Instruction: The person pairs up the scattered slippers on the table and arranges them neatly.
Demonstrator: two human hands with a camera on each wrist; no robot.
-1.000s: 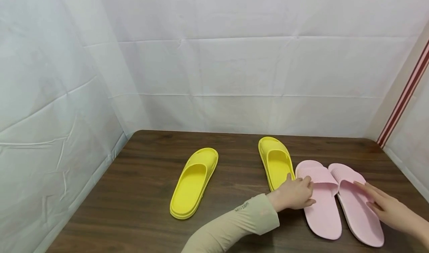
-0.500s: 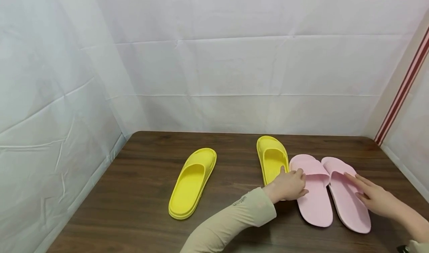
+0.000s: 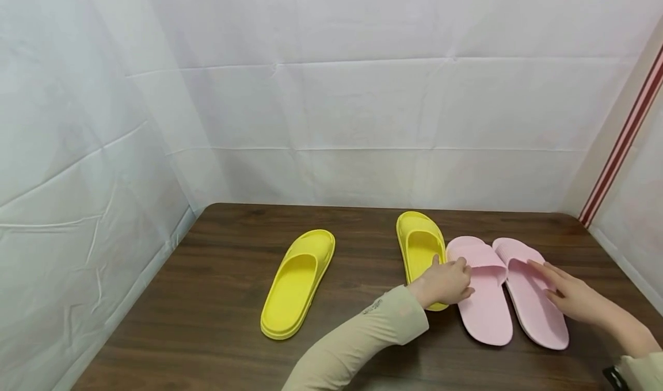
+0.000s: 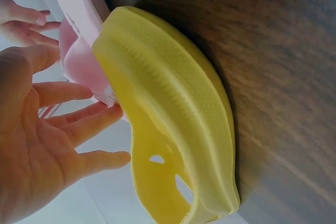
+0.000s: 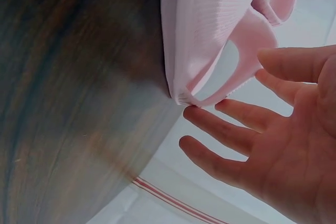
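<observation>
Two pink slippers lie side by side at the right, toes pointing away: a left one [image 3: 487,316] and a right one [image 3: 544,319]. Over the right one's strap is my right hand [image 3: 570,293], its fingers spread and fairly straight. In the right wrist view, the fingertips [image 5: 195,115] come right up to the strap's edge. My left hand [image 3: 446,281] reaches between the left pink slipper and a yellow slipper [image 3: 422,250], hiding part of the yellow footbed. Its fingers [image 4: 102,161] are extended beside the yellow strap in the left wrist view, holding nothing.
Another yellow slipper [image 3: 297,287] lies farther left on the dark wooden table [image 3: 207,322]. White sheeting [image 3: 362,109] rises behind the table and along both sides. A red-striped band [image 3: 621,140] runs down the right corner.
Both pink slippers have slid away from me and a little left, the right hand moving along with them. The left hand has shifted slightly; the yellow slippers stay nearly in place.
</observation>
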